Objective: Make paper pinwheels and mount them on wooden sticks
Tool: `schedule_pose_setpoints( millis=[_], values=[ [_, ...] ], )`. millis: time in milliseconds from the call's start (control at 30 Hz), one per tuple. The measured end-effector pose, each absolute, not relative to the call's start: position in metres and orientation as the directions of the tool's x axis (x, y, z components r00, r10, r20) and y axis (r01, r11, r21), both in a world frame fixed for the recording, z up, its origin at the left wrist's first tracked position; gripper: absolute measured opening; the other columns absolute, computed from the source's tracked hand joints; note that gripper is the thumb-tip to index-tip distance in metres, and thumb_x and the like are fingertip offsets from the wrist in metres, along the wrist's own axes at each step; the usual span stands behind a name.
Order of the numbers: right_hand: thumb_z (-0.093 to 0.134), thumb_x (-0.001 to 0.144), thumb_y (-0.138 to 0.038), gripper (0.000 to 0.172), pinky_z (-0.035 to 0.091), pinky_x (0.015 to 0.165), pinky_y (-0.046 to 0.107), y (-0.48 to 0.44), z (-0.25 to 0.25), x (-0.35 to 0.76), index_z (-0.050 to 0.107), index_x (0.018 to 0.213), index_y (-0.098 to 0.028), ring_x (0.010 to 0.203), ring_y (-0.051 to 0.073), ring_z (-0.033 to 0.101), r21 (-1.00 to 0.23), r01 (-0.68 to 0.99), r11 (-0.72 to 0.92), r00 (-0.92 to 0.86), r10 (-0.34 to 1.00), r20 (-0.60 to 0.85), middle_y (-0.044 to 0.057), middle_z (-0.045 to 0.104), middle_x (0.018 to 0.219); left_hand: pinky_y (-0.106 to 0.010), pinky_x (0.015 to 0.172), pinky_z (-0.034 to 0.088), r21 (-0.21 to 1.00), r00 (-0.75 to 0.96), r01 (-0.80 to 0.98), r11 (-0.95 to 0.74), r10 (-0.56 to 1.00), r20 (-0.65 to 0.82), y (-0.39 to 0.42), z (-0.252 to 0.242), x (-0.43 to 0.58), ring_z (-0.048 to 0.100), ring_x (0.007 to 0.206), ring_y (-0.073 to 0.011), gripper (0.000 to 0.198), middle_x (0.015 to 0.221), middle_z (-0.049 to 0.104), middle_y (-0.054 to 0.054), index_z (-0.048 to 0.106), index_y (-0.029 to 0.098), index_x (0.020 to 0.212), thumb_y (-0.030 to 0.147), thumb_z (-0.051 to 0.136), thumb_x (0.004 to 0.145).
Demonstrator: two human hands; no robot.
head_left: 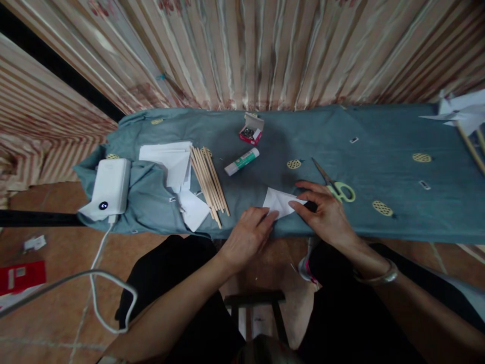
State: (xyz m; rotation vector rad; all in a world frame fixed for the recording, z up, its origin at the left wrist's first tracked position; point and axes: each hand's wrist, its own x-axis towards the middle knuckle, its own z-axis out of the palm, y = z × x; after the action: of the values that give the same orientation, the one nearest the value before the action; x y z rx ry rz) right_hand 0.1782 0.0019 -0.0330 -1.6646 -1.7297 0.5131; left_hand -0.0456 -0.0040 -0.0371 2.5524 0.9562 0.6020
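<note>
A small folded piece of white paper (pixel 281 200) lies near the front edge of the cloth-covered table. My left hand (pixel 250 232) presses on its lower left part, thumb and fingers together at the paper. With thumb and fingertips, my right hand (pixel 324 210) pinches the right-hand corner. Just beyond the right hand rest scissors (pixel 345 191) with pale green handles, partly covered by that hand. A glue stick (pixel 241 162) with a green label lies behind the paper. Further back stands an opened small red box (pixel 251 132) of dark metal bits too small to name.
Left of the hands is a bundle of wooden sticks (pixel 208 179), beside white paper sheets (pixel 166 154) and a loose paper piece (pixel 194 210). A white power bank (pixel 110 186) with a cable sits at the left end. Paper pinwheels (pixel 464 108) on sticks lie far right. A curtain (pixel 250 55) hangs behind.
</note>
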Motion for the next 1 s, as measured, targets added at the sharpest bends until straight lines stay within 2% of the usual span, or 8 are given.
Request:
schedule_pose_setpoints(
  millis=[200, 300, 467, 767, 1000],
  values=[
    [0.065, 0.083, -0.038, 0.017, 0.047, 0.097, 0.048, 0.006, -0.029, 0.183, 0.068, 0.073, -0.024, 0.105, 0.027, 0.065, -0.74, 0.663, 0.114, 0.01, 0.987, 0.16, 0.007, 0.073, 0.108, -0.04, 0.091, 0.055, 0.611, 0.636, 0.509, -0.606, 0.743, 0.207, 0.003, -0.034, -0.046, 0.059, 0.104, -0.0218, 0.031, 0.113, 0.06, -0.011, 0.053, 0.016, 0.128, 0.018, 0.045, 0.098],
    [0.064, 0.083, -0.037, 0.016, 0.047, 0.096, 0.048, 0.008, -0.028, 0.185, 0.068, 0.074, -0.024, 0.103, 0.027, 0.065, -0.753, 0.65, 0.099, 0.008, 0.99, 0.137, 0.007, 0.073, 0.106, -0.039, 0.093, 0.055, 0.649, 0.622, 0.521, -0.555, 0.767, 0.157, 0.005, -0.032, -0.045, 0.06, 0.104, -0.021, 0.032, 0.113, 0.06, -0.011, 0.054, 0.016, 0.127, 0.017, 0.044, 0.097],
    [0.068, 0.081, -0.037, 0.014, 0.047, 0.097, 0.05, 0.011, -0.028, 0.183, 0.068, 0.072, -0.025, 0.108, 0.029, 0.063, -0.719, 0.689, 0.092, 0.032, 0.987, 0.157, 0.007, 0.072, 0.111, -0.038, 0.091, 0.057, 0.647, 0.607, 0.541, -0.537, 0.782, 0.142, 0.006, -0.031, -0.046, 0.062, 0.104, -0.0205, 0.032, 0.114, 0.058, -0.011, 0.055, 0.016, 0.127, 0.016, 0.046, 0.096],
    [0.067, 0.082, -0.036, 0.015, 0.046, 0.1, 0.051, 0.015, -0.031, 0.182, 0.07, 0.073, -0.024, 0.116, 0.031, 0.059, -0.696, 0.709, 0.109, 0.001, 0.988, 0.156, 0.008, 0.069, 0.121, -0.038, 0.091, 0.059, 0.632, 0.588, 0.567, -0.528, 0.797, 0.138, 0.007, -0.028, -0.048, 0.064, 0.104, -0.0203, 0.026, 0.131, 0.052, -0.015, 0.056, 0.015, 0.12, 0.018, 0.048, 0.095],
    [0.067, 0.083, -0.038, 0.015, 0.047, 0.098, 0.049, 0.022, -0.026, 0.178, 0.07, 0.077, -0.025, 0.11, 0.028, 0.062, -0.75, 0.636, 0.179, -0.026, 0.977, 0.211, 0.006, 0.073, 0.106, -0.042, 0.099, 0.055, 0.626, 0.596, 0.567, -0.536, 0.791, 0.138, 0.009, -0.029, -0.05, 0.064, 0.116, -0.025, 0.026, 0.136, 0.054, -0.017, 0.056, 0.013, 0.12, 0.018, 0.05, 0.095]
  ],
)
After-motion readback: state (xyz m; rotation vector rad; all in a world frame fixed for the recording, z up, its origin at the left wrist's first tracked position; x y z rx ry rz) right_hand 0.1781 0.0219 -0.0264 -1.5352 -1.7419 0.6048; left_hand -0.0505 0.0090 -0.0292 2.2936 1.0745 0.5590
